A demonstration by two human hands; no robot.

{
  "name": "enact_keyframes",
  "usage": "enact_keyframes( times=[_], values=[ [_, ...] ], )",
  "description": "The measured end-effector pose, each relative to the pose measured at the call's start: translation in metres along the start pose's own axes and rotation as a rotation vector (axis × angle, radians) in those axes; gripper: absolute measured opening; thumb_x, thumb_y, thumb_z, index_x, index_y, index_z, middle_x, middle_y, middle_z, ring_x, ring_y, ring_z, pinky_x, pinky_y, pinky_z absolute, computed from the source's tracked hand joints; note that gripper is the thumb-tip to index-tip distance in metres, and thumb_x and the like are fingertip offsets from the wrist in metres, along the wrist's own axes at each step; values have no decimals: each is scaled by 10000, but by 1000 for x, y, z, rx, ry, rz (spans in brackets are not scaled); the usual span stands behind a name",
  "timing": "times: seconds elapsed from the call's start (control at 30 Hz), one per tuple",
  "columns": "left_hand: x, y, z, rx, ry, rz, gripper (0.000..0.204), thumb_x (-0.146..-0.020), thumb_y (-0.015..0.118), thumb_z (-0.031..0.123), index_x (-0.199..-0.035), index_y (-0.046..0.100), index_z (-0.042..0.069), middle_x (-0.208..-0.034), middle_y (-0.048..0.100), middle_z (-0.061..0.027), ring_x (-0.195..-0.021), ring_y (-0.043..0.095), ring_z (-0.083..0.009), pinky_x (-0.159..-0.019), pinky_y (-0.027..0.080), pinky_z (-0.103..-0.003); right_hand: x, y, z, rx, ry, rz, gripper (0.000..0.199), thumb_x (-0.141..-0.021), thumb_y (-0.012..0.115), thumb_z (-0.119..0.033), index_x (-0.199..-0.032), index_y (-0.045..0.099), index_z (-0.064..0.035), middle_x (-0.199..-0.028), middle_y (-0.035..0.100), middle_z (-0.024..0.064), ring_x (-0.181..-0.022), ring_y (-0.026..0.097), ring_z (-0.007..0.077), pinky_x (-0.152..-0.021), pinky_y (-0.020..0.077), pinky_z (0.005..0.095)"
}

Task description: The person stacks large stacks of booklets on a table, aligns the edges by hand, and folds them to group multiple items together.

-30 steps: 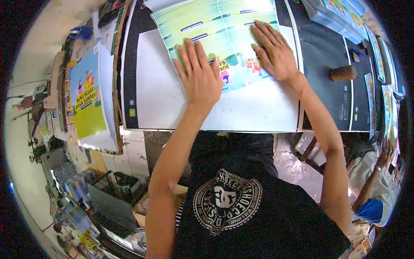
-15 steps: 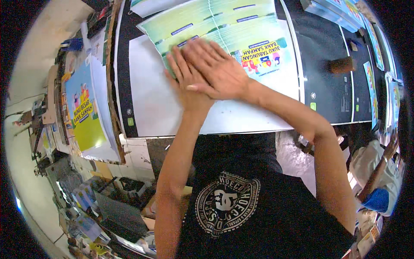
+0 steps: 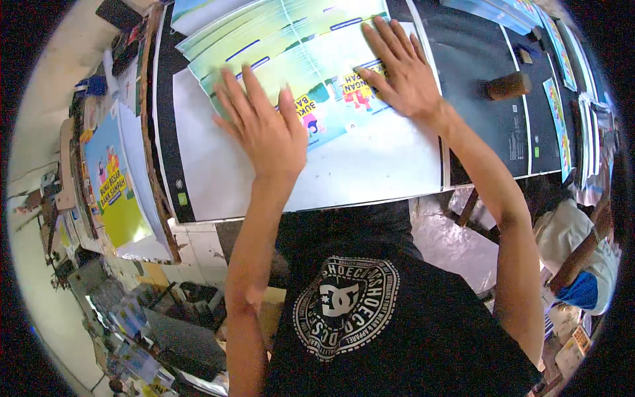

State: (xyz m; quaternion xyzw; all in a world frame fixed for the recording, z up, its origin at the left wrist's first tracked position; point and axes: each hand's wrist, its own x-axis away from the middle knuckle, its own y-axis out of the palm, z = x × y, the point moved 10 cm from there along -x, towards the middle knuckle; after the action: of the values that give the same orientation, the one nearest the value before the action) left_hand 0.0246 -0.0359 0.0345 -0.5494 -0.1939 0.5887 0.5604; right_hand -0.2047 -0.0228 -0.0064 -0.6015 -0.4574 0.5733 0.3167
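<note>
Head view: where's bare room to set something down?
White surface: strip between the printed sheets and the near edge, right of the left hand. Black surface: patch between the right hand and the brown block. Crowded: upper middle, both hands over overlapping sheets; upper right, the blue stack.

We see a dark tabletop (image 3: 473, 73), brightly lit across its middle. Beyond its left side, we find a side table (image 3: 159, 192) with a rough brown edge, and farther left of the tabletop a cream, stained wall (image 3: 73, 40). Below the tabletop's near edge, toward its left, we notice pale tiles (image 3: 195, 248) with dark marks; toward its right, a glossy pale surface (image 3: 443, 231) catches light, though we cannot tell whether it is bare floor.
</note>
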Motion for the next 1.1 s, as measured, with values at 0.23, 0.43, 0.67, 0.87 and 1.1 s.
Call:
enact_keyframes(
  times=[0.23, 0.43, 0.67, 0.87, 1.1],
  values=[
    [-15, -24, 90, 213, 264, 193, 652, -1020, 505, 384, -1543, 363, 20, -1634, 212, -256, -1514, 105, -528, -1157, 33, -735, 1, -8, 2, -101, -17, -5, 745, -989, 502, -562, -1600, 319, -178, -1653, 289, 152, -1517, 260, 411, -1216, 229, 548],
    [3, 57, 67, 3, 225, -31, 686, -1006, 517, 460, -1511, 422, 6, -1644, 233, -248, -1534, 141, -464, -1192, 70, -693, -6, -6, -7, -54, -70, -6, 713, -997, 531, -506, -1577, 366, -126, -1628, 331, 181, -1505, 271, 434, -1214, 254, 505],
    [19, 22, -15, -38, 52, -30, 587, -1013, 538, 304, -1484, 415, -24, -1609, 283, -251, -1509, 202, -468, -1201, 141, -645, -4, -5, -6, -22, -49, -32, 731, -994, 532, -529, -1584, 354, -136, -1635, 323, 167, -1511, 264, 423, -1227, 229, 511],
    [23, 20, -33, 13, 30, -22, 577, -1021, 513, 279, -1490, 389, -34, -1604, 273, -267, -1500, 212, -477, -1186, 208, -638, -7, -22, -18, 114, -55, -41, 743, -1005, 517, -540, -1609, 300, -165, -1664, 271, 141, -1539, 210, 393, -1229, 156, 574],
    [26, 22, -40, -38, -5, -57, 612, -1013, 518, 289, -1518, 352, -16, -1622, 250, -261, -1507, 199, -477, -1186, 207, -643, -46, -123, -142, -272, -283, 159, 697, -969, 591, -367, -1590, 364, -147, -1672, 235, 187, -1556, 189, 367, -1226, 133, 557]
  ],
)
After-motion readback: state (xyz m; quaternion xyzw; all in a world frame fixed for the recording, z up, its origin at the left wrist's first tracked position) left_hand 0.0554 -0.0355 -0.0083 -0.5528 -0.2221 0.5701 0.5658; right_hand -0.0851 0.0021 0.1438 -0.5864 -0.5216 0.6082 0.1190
